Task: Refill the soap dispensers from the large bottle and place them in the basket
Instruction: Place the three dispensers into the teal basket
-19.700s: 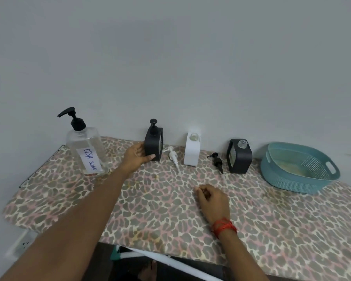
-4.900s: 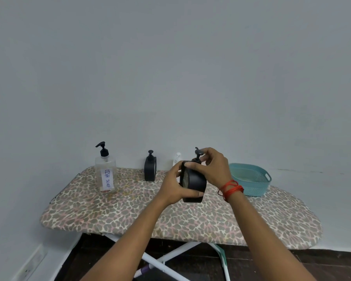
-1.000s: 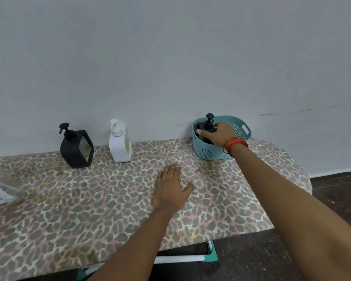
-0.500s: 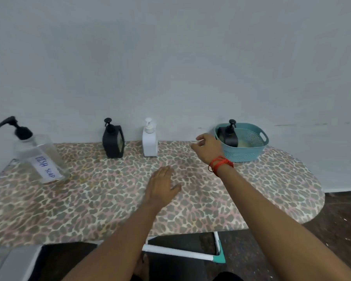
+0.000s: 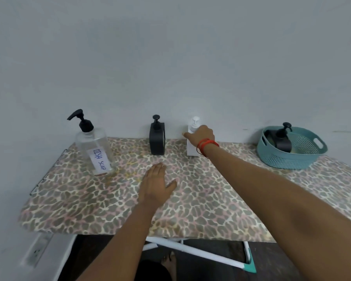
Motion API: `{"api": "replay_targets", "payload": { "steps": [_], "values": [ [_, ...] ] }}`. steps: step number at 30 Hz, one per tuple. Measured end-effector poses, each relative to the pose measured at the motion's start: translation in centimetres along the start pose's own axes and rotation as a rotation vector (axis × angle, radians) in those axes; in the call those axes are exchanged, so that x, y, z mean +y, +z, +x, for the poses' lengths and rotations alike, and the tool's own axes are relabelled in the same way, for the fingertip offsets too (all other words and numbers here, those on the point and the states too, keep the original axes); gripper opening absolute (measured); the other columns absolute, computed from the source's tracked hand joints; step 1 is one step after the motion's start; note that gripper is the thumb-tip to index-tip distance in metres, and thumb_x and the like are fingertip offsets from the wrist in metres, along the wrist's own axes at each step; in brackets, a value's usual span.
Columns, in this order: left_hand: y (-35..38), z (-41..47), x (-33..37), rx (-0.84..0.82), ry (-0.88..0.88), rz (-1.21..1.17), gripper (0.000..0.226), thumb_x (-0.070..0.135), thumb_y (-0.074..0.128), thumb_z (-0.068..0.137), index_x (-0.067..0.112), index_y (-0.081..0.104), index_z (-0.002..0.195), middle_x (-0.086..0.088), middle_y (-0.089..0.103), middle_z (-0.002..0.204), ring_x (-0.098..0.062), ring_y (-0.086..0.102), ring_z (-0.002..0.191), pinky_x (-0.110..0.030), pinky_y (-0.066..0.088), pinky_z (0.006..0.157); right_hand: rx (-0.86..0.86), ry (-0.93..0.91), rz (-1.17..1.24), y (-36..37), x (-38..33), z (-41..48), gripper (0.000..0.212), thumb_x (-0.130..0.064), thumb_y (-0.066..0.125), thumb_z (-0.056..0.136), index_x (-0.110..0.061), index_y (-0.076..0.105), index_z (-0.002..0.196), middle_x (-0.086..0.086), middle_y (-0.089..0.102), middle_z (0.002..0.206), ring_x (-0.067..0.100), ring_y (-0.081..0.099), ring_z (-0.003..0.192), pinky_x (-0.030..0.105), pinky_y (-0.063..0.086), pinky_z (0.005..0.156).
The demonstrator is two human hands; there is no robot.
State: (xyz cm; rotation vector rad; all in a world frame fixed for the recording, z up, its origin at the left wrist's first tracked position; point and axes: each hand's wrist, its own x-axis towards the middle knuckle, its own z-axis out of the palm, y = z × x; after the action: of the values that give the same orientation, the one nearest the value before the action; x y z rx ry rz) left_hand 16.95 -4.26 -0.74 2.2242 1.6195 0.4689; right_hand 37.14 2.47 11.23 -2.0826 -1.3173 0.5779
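Note:
A clear large bottle (image 5: 95, 149) labelled DISH SOAP, with a black pump, stands at the left of the leopard-print board (image 5: 211, 201). A black dispenser (image 5: 157, 140) stands upright by the wall. Beside it on the right is a white dispenser (image 5: 191, 150); my right hand (image 5: 201, 134) wraps round its upper body, thumb across the front, hiding most of it. My left hand (image 5: 156, 185) lies flat on the board, fingers straight. A teal basket (image 5: 282, 159) at the right holds a second black dispenser (image 5: 282, 139).
The grey wall runs directly behind the row of bottles. The board's front edge is close to me, with its white legs (image 5: 201, 254) and dark floor below. A wall socket (image 5: 37, 252) sits low on the left.
My right hand left the black dispenser in the basket, swung left across the board and now holds the white dispenser. My left hand stayed flat on the board.

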Motion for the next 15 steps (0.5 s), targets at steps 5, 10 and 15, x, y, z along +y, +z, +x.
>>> {"api": "replay_targets", "payload": {
  "steps": [5, 10, 15],
  "values": [
    [0.4, 1.0, -0.2, -0.003, 0.013, 0.011, 0.082, 0.059, 0.054, 0.099, 0.012, 0.031, 0.161, -0.006, 0.026, 0.170, -0.022, 0.019, 0.158, -0.039, 0.012, 0.130, 0.063, 0.024, 0.042, 0.6, 0.4, 0.2, 0.031, -0.034, 0.070, 0.084, -0.008, 0.058, 0.097, 0.008, 0.059, 0.091, 0.026, 0.058, 0.083, 0.028, 0.041, 0.064],
    [1.3, 1.6, 1.6, -0.042, 0.025, 0.020, 0.088, 0.060, 0.060, 0.094, 0.013, 0.029, 0.162, -0.005, 0.024, 0.170, -0.023, 0.015, 0.159, -0.038, 0.010, 0.130, 0.113, 0.038, 0.183, -1.4, 1.9, -0.5, 0.031, -0.036, 0.070, 0.083, -0.007, 0.057, 0.086, 0.001, 0.053, 0.073, 0.022, 0.055, 0.069, 0.024, 0.031, 0.048],
    [3.9, 2.1, 7.0, -0.112, 0.071, 0.011, 0.093, 0.065, 0.060, 0.092, 0.015, 0.026, 0.163, -0.004, 0.020, 0.172, -0.023, 0.011, 0.160, -0.039, 0.007, 0.130, 0.177, -0.016, 0.224, -6.6, 3.0, -0.9, 0.034, -0.037, 0.071, 0.079, -0.006, 0.065, 0.093, 0.002, 0.062, 0.079, 0.012, 0.054, 0.063, 0.024, 0.034, 0.050]
  ]
}}
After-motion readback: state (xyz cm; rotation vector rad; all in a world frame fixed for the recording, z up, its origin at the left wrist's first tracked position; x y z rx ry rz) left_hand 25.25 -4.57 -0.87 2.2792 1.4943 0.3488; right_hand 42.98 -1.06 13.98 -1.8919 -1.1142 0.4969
